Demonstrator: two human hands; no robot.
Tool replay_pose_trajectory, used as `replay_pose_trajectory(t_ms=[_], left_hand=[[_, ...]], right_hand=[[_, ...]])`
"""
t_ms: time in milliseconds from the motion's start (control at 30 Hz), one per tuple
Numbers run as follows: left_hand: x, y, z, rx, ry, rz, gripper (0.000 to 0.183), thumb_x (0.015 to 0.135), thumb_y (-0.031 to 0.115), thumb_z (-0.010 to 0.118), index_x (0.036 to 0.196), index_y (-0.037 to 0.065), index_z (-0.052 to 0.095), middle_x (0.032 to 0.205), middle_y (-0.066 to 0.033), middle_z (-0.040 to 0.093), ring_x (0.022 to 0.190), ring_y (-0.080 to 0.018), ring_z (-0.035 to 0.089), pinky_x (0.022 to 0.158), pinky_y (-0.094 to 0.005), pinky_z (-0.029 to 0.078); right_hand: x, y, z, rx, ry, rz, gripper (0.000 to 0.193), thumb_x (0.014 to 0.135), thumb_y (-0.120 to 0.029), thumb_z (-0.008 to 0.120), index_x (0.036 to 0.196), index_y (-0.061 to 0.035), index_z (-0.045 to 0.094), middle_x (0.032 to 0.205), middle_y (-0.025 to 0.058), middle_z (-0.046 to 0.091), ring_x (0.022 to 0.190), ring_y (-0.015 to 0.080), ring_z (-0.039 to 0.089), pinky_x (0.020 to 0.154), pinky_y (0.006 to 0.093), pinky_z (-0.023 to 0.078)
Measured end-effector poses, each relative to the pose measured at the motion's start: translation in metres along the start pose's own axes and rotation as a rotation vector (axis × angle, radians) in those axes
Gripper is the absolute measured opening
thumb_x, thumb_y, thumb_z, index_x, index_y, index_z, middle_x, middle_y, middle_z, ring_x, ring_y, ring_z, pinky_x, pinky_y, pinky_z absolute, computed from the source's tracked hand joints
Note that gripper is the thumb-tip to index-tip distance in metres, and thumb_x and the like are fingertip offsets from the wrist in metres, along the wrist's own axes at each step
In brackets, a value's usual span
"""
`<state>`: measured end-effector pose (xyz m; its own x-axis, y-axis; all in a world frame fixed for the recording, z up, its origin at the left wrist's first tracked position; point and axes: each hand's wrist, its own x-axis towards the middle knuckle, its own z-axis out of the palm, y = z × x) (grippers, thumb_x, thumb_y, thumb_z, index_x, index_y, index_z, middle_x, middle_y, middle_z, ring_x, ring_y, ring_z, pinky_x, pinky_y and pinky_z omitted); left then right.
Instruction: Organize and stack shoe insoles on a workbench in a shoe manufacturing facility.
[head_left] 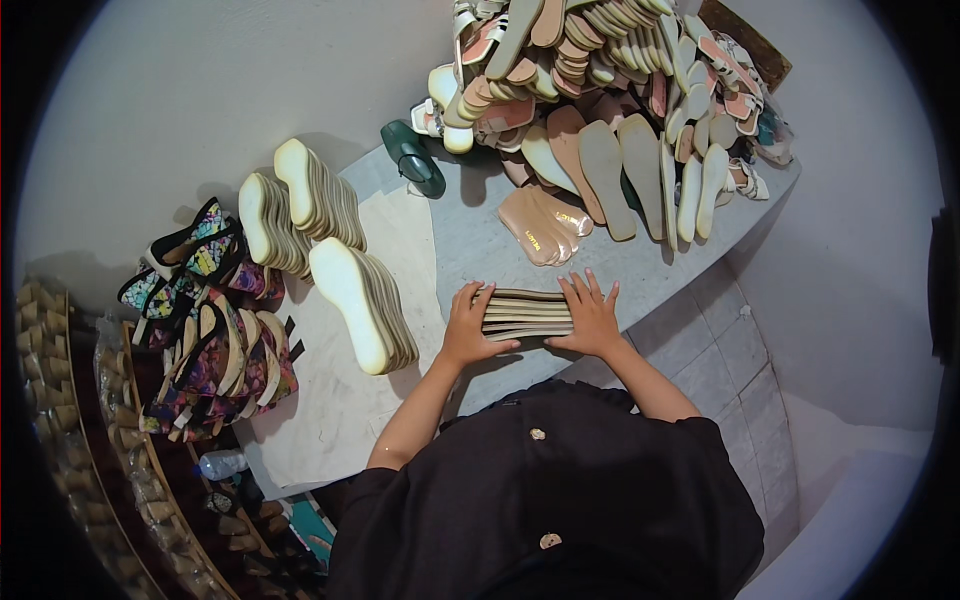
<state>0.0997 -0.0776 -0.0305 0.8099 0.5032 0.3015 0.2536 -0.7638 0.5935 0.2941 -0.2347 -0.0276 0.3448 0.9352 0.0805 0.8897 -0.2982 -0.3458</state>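
Patterned shoes [232, 355] lie at the bench [462, 240]'s left edge. Next come three sole stacks [325, 205], then a green block [412, 160] by the back edge. Near the front edge, the left hand [466, 325] grasps one end of a sole bundle [527, 314], the right hand [595, 318] its other end. Tan insoles [545, 225] lie behind; a sole heap [622, 130] covers the right corner.

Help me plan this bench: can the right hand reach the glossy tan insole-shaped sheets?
Probably yes: only the grey tabletop shows between the right hand and the glossy tan sheets, though that hand would first need to release the beige stack of flat layers.
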Motion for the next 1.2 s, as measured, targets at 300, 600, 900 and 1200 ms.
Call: replay_pose_trajectory(t_ms=[300,600,900,1200], left_hand=[[-0.001,-0.014,-0.002,-0.036,-0.108,-0.053,0.095,0.045,0.027,0.084,0.127,0.003,0.043,0.118,-0.0197,0.046,0.110,-0.0361,0.044,0.095,-0.0401,0.038],[0.016,-0.028,-0.023,-0.475,-0.213,-0.588,0.073,0.063,0.041,0.078,0.119,0.001,0.054,0.108,-0.0197,0.060,0.100,-0.0271,0.059,0.088,-0.0336,0.045],[0.021,-0.023,-0.014,0.017,0.062,-0.453,0.058,0.076,0.042,0.066,0.118,0.004,0.054,0.119,-0.0169,0.052,0.115,-0.0304,0.046,0.096,-0.0398,0.037],[-0.028,-0.016,0.013,-0.905,0.459,-0.796,0.072,0.094,0.054,0.010,0.140,0.000,0.024,0.143,-0.0136,0.030,0.133,-0.0238,0.025,0.110,-0.0344,0.014]], right_hand=[[0.013,0.014,0.001,0.013,-0.174,-0.086,0.086,0.051,-0.055,0.073,0.121,-0.0111,0.047,0.105,0.0062,0.058,0.104,0.0238,0.050,0.086,0.0425,0.033],[0.067,0.013,-0.019,0.226,-0.562,-0.020,0.070,0.055,-0.065,0.069,0.100,-0.0108,0.066,0.104,0.0086,0.060,0.107,0.0234,0.050,0.088,0.0431,0.025],[0.081,0.021,-0.008,0.157,-0.500,-0.162,0.090,0.058,-0.068,0.064,0.126,-0.0109,0.049,0.124,0.0149,0.049,0.120,0.0278,0.041,0.099,0.0564,0.017],[0.046,0.034,-0.021,0.158,-0.424,-0.298,0.085,0.059,-0.037,0.075,0.131,-0.0100,0.039,0.125,0.0131,0.047,0.116,0.0273,0.045,0.098,0.0493,0.029]])
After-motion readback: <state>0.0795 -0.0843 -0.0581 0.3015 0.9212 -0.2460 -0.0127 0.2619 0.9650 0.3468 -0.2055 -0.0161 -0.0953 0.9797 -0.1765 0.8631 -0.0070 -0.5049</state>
